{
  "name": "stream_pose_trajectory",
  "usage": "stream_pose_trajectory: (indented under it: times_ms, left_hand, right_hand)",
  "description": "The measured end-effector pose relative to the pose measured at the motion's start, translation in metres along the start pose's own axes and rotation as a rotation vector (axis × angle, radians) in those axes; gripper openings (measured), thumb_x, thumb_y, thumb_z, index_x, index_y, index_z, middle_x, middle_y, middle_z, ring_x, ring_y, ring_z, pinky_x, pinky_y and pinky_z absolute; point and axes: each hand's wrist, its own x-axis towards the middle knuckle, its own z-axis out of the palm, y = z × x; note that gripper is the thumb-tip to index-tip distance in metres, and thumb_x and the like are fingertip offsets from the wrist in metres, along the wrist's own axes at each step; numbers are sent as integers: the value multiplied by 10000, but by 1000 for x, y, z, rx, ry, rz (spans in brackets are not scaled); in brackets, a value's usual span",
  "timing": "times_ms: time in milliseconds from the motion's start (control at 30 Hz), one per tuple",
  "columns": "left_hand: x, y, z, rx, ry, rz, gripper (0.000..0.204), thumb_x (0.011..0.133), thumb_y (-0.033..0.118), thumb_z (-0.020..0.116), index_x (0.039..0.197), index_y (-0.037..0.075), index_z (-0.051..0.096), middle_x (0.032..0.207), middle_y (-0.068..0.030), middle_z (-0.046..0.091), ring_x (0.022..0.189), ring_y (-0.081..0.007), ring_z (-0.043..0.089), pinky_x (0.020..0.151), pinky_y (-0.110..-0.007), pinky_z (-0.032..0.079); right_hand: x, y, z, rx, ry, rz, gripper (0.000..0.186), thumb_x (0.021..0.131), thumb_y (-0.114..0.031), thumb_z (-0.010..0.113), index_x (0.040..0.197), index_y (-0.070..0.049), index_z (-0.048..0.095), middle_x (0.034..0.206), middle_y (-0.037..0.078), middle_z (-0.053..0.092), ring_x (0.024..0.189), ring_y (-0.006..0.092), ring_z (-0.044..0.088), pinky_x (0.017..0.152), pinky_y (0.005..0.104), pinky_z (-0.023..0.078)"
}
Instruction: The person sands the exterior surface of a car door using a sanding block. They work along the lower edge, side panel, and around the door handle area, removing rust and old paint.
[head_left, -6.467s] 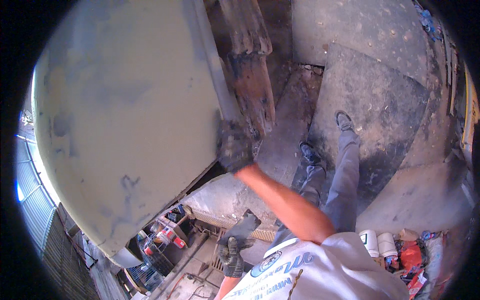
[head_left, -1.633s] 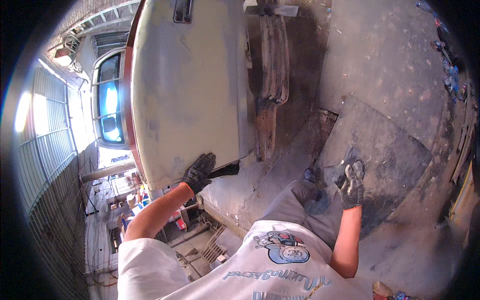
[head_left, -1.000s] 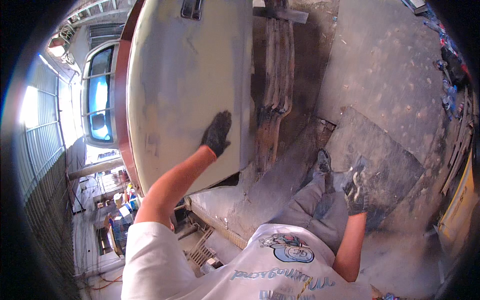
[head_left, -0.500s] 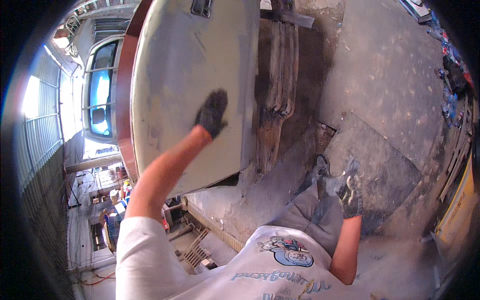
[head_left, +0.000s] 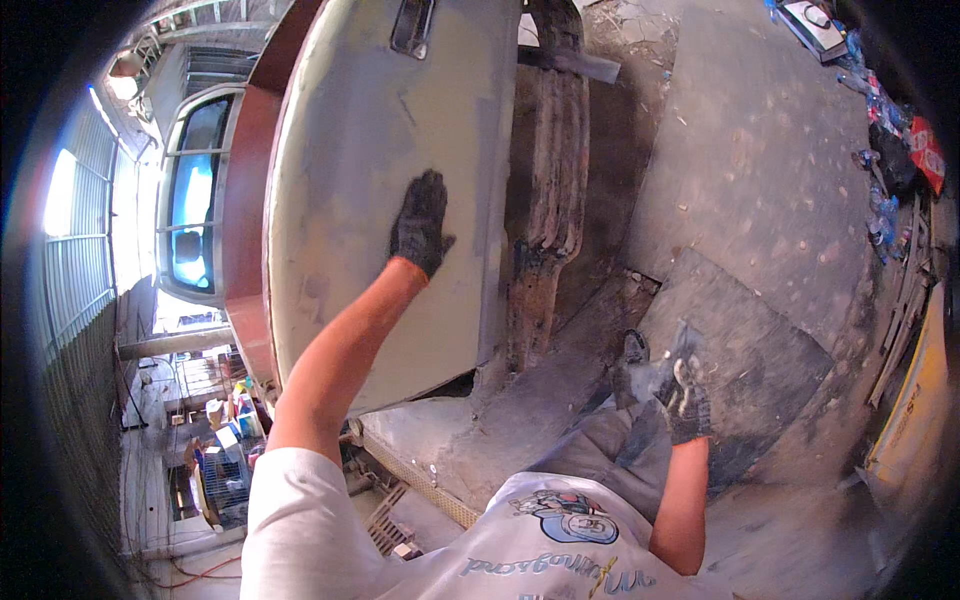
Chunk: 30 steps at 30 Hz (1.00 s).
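Observation:
My left hand (head_left: 421, 225), in a dark work glove, lies flat on a pale yellowish vehicle panel (head_left: 345, 190), fingers stretched out. Greyish smoothed patches and a dark line mark the panel, and a recessed handle (head_left: 411, 28) sits near its top. Off to the right, away from the panel, my right hand (head_left: 688, 405) wears a dark glove with light-coloured finger areas. Its fingers are closed around a small grey tool (head_left: 685, 342); the tool's kind is hard to make out.
Beside the panel runs a dusty ribbed metal part (head_left: 556, 165) of the vehicle's underside. Bottles and rubbish (head_left: 885, 200) lie along the right wall, near a yellow board (head_left: 908, 400). Boxes and a blue crate (head_left: 225, 470) stand at lower left. Another vehicle's window (head_left: 195, 195) shows at left.
The view has shifted slightly. My left hand stays on the panel, now sharper, having moved a little along it. My right hand still holds the grey tool low on the right.

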Motion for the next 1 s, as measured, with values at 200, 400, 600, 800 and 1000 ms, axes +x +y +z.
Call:
stream_pose_trajectory:
  times_ms: [200, 400, 600, 800, 1000]
  left_hand:
    - [-99, 34, 40, -297, -73, 57, 995, 752, 402, 697, 1498, -48, 217, 1590, -216, 158, 1485, -350, 109, 1228, -448, 57]
    - [-202, 124, 18, -434, -145, 92, 638, 935, 386, 572, 1389, -41, 437, 1491, -212, 382, 1397, -302, 344, 1171, -410, 230]
    - [-207, 182, -51, -1919, -76, -539, 456, 1020, 360, 492, 1300, 2, 531, 1179, -154, 617, 1070, -247, 584, 956, -366, 462]
    - [-214, 143, -61, -1988, 33, -826, 364, 1019, 305, 518, 995, -34, 650, 864, -96, 695, 780, -180, 645, 771, -345, 520]
    - [-233, 103, -57, -1861, 118, -849, 438, 1020, 330, 510, 829, -22, 688, 696, -121, 683, 621, -195, 642, 620, -340, 515]
  right_hand:
    - [40, -35, 10, -367, -45, -153, 369, 965, -149, 590, 1319, -59, 534, 1224, 83, 610, 1080, 175, 618, 912, 347, 530]
    - [63, -114, 18, 488, -131, 198, 406, 924, -123, 606, 1320, -84, 528, 1229, 121, 612, 1109, 256, 617, 902, 401, 534]
    - [68, -172, 93, 909, -341, 649, 431, 966, -182, 583, 1356, -33, 472, 1345, 148, 520, 1236, 254, 514, 1031, 393, 445]
    - [90, -211, 148, 489, -555, 301, 585, 932, -327, 651, 1334, 59, 474, 1351, 178, 530, 1269, 260, 487, 1087, 353, 371]
    - [132, -251, 155, 956, -509, 427, 238, 948, -166, 630, 1130, -22, 577, 1065, 44, 638, 982, 129, 585, 908, 282, 473]
